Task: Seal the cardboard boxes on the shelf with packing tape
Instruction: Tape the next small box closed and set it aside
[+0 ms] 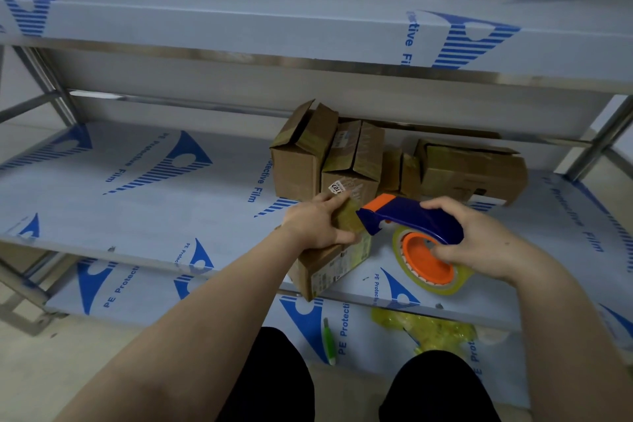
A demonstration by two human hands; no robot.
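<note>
Person's body. Left forearm [205, 319], at 7 o'clock, and right forearm [565, 336], at 4 o'clock, are bare to the frame edge. Left hand [315, 226] and right hand [479, 243] are bare, the right with a small dark spot on its back. Black trousers [274, 384] cover both knees at 6 o'clock.

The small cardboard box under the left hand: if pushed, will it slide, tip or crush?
The small cardboard box probably slides easily, since the shelf wears smooth film. It sits at the front edge, so a push toward the person could tip it off. The left hand alone rests on it, so it seems light.
</note>
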